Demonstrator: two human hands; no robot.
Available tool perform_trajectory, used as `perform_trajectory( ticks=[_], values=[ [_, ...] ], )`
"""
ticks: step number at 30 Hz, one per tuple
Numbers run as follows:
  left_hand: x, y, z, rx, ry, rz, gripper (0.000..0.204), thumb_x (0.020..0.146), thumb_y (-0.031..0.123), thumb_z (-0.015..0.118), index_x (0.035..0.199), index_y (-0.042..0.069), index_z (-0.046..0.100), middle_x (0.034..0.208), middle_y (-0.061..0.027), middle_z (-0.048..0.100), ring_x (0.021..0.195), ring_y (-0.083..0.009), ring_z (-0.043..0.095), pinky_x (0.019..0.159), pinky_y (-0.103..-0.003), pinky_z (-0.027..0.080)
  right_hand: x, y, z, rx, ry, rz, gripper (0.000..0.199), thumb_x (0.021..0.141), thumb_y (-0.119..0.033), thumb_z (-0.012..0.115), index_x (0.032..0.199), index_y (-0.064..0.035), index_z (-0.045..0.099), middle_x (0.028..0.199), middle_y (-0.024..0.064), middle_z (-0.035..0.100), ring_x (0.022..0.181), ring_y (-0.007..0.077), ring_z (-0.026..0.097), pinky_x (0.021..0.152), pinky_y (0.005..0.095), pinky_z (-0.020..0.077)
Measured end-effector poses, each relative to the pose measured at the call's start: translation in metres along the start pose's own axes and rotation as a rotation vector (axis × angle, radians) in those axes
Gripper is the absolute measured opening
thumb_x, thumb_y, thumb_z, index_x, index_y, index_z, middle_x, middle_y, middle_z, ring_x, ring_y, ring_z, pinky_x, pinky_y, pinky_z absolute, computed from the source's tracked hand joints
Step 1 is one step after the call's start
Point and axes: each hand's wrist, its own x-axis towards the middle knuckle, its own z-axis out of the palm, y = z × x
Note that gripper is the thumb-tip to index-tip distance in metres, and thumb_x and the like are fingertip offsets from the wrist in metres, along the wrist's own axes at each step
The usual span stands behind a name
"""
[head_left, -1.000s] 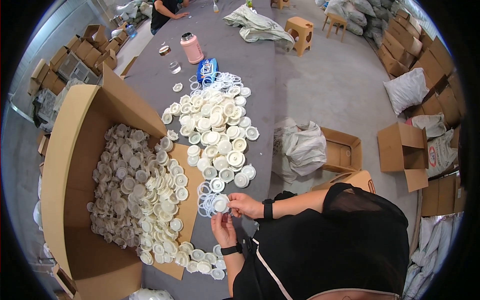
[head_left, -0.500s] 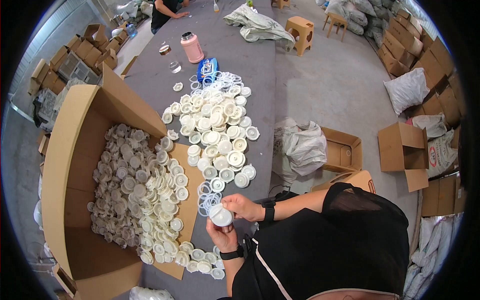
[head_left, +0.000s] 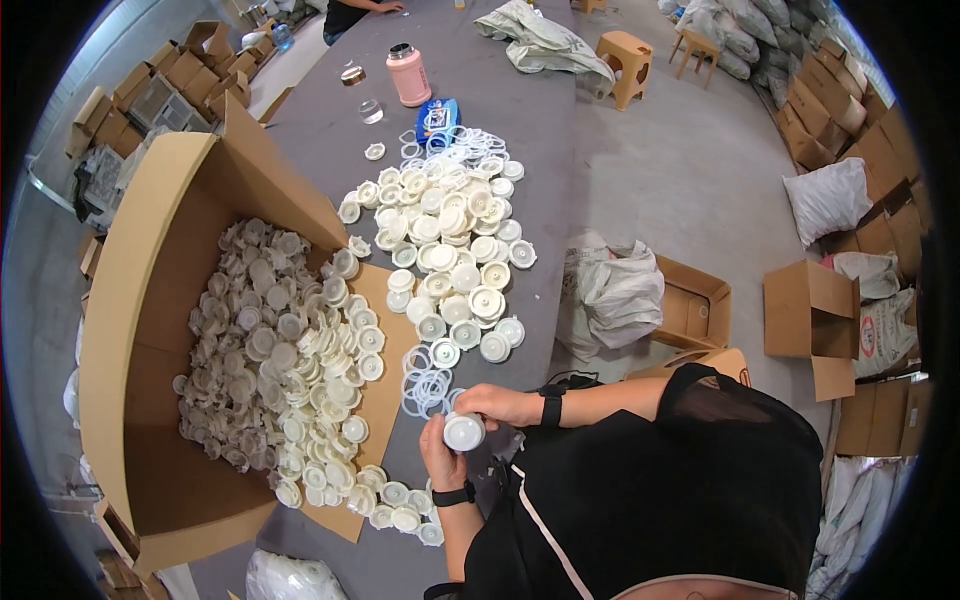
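Observation:
Both my hands meet over the near edge of a grey table [head_left: 540,150] around one round white plastic cap [head_left: 464,432]. My left hand [head_left: 436,460] cups the cap from below. My right hand [head_left: 497,404] presses on its upper side with the fingertips. Just beyond the hands lie a few loose white rings [head_left: 428,382]. Farther up the table spreads a pile of white caps [head_left: 450,250] with more rings [head_left: 465,145] at its far end. To my left a large open cardboard box [head_left: 150,330] holds several more caps.
A pink flask [head_left: 408,74] and a blue packet [head_left: 436,120] stand at the far end of the table. Another person's arm [head_left: 360,8] shows there. Open boxes [head_left: 810,320], a white sack [head_left: 615,290] and wooden stools [head_left: 630,60] stand on the floor to the right.
My hands have drawn back from the rings toward my body. The white cap now sits held between both hands, lower than before.

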Motion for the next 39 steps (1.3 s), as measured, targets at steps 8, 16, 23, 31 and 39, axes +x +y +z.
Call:
perform_trajectory(
  ticks=[8,16,23,31,39],
  values=[
    [0.007,-0.005,-0.016,-0.083,-0.145,0.079,0.022,0.085,0.028,0.045,0.081,0.007,0.052,0.076,-0.0009,0.055,0.064,-0.0098,0.053,0.054,-0.023,0.041,0.003,0.0,-0.002,0.036,-0.032,-0.001,0.02,0.083,-0.026,0.047,0.08,-0.0064,0.052,0.061,-0.0036,0.045,0.046,0.0041,0.038,0.041,0.0174,0.0297],
    [0.02,-0.015,-0.011,-0.567,-0.152,-0.091,0.029,0.084,0.038,0.043,0.081,0.01,0.052,0.069,0.0012,0.055,0.047,-0.0079,0.043,0.039,-0.021,0.031,0.006,0.014,0.003,0.257,-0.084,0.004,0.023,0.082,-0.013,0.049,0.103,-0.0031,0.048,0.079,0.0021,0.053,0.055,0.0058,0.042,0.051,0.0182,0.0349],
    [0.017,-0.007,0.011,-0.53,0.206,-0.126,0.029,0.083,0.038,0.045,0.085,0.01,0.053,0.071,0.0009,0.055,0.049,-0.0085,0.043,0.038,-0.019,0.029,0.008,0.017,0.01,0.139,0.082,-0.086,0.015,0.079,-0.013,0.049,0.09,-0.0034,0.048,0.07,0.0039,0.055,0.049,0.0061,0.042,0.045,0.0191,0.0336],
    [0.04,-0.021,-0.033,0.245,-0.054,-0.054,0.028,0.085,0.032,0.044,0.08,0.006,0.053,0.06,-0.0024,0.053,0.043,-0.0087,0.042,0.039,-0.022,0.034,0.013,0.016,-0.014,0.327,0.32,0.093,0.021,0.08,-0.024,0.048,0.07,-0.0062,0.053,0.05,-0.0004,0.041,0.038,0.008,0.033,0.036,0.0226,0.0249],
    [0.089,0.032,-0.115,1.701,0.513,0.708,0.035,0.065,0.013,0.062,0.092,-0.002,0.046,0.095,-0.0174,0.05,0.086,-0.031,0.048,0.076,-0.038,0.039,0.038,-0.055,-0.092,-0.324,0.612,-0.216,0.029,0.079,-0.027,0.052,0.086,0.0014,0.055,0.063,0.0026,0.054,0.048,0.0087,0.05,0.044,0.0207,0.0402]
  ],
)
